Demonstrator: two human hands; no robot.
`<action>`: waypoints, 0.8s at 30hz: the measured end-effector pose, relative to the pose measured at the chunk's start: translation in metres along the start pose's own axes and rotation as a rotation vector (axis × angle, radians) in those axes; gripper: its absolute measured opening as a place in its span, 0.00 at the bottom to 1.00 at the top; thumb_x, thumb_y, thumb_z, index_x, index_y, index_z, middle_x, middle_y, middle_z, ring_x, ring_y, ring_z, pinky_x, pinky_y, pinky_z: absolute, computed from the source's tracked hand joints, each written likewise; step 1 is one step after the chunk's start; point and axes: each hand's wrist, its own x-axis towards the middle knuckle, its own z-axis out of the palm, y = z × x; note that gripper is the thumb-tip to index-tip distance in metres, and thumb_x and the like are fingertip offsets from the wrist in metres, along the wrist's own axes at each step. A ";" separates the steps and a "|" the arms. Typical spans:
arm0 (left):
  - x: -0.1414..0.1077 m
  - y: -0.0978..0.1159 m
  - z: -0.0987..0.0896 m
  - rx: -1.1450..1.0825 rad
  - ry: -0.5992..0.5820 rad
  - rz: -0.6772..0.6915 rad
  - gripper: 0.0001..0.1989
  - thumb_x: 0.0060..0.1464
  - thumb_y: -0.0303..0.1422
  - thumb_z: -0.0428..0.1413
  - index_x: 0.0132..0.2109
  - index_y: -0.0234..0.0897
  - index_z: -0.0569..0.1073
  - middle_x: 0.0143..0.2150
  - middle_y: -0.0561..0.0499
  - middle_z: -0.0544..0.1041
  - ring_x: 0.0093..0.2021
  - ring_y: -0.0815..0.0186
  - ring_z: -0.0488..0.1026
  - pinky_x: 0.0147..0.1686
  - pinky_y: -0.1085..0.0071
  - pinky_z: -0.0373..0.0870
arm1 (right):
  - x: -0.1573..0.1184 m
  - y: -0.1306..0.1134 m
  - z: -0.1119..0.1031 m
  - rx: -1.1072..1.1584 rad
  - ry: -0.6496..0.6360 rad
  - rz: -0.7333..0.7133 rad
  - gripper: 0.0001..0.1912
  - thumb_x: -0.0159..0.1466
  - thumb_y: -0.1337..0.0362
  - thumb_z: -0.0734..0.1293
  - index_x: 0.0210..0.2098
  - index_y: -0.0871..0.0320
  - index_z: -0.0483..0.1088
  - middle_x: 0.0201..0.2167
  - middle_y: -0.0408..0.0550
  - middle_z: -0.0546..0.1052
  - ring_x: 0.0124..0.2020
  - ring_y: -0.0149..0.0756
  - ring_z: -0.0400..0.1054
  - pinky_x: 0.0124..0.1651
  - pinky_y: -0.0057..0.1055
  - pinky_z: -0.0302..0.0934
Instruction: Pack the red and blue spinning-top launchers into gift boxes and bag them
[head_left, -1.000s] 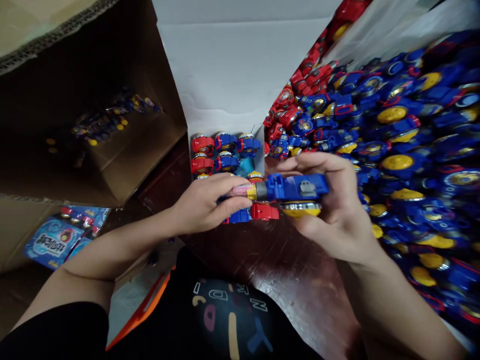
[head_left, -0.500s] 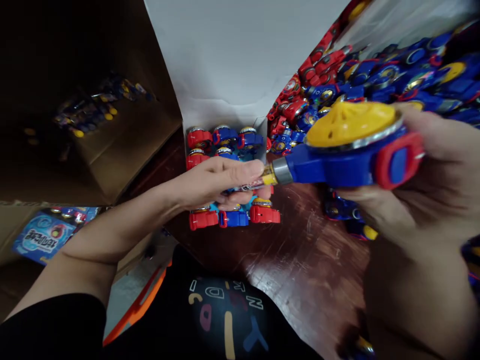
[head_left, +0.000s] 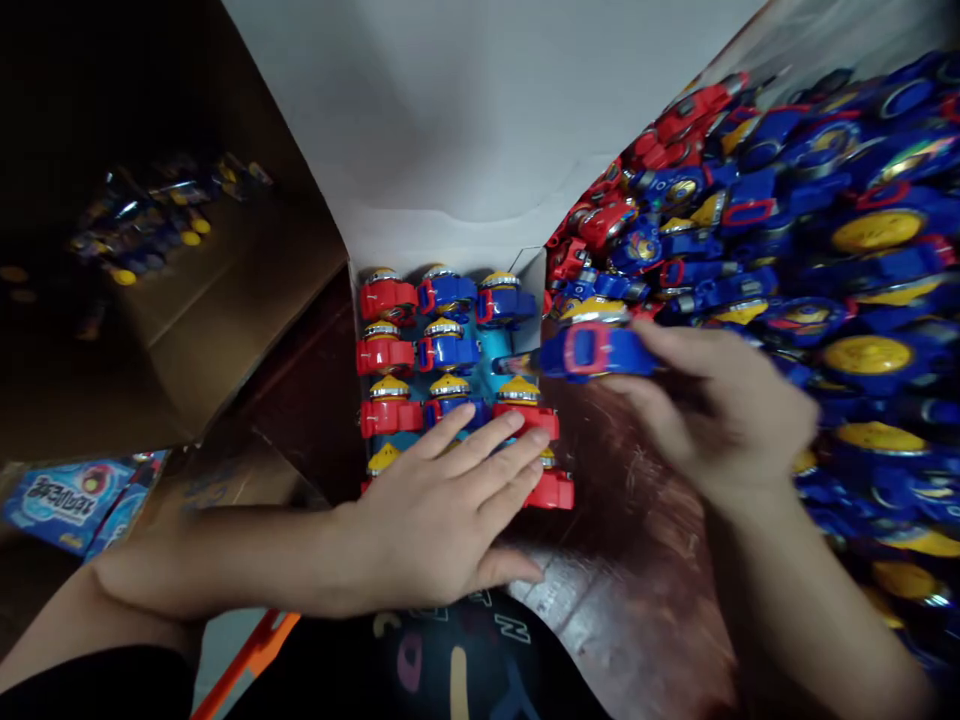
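Observation:
My right hand (head_left: 712,400) pinches a blue spinning-top toy (head_left: 607,352) by its wide end; it has a red ring, a yellow disc on top and a narrow tube pointing left. That tube reaches over the right-hand column of a white display box (head_left: 541,265), at a gap showing light blue lining (head_left: 493,345). Rows of similar red toys (head_left: 386,355) and blue toys (head_left: 448,350) fill the rest, yellow discs upward. My left hand (head_left: 457,500) lies flat with fingers spread across the toys at the near end, partly hiding them.
Behind the box rises its white lid (head_left: 450,120). A large heap of loose blue and red toys (head_left: 810,240) covers the right side. On the left a deep cardboard carton (head_left: 225,320) holds more toys, with a printed blue box (head_left: 67,505) below it. Under everything is a dark red-brown tabletop (head_left: 637,520).
My left hand has let go of the toy's tube and come down onto the boxed toys, fingers spread. My right hand has carried the blue toy down and left to the box.

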 end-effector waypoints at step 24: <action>-0.036 -0.024 -0.015 -0.224 0.200 -0.112 0.30 0.75 0.51 0.50 0.76 0.45 0.64 0.77 0.48 0.66 0.78 0.55 0.62 0.79 0.48 0.57 | 0.014 0.009 0.019 0.203 -0.321 0.034 0.28 0.74 0.47 0.68 0.71 0.43 0.70 0.66 0.51 0.76 0.66 0.47 0.74 0.67 0.49 0.72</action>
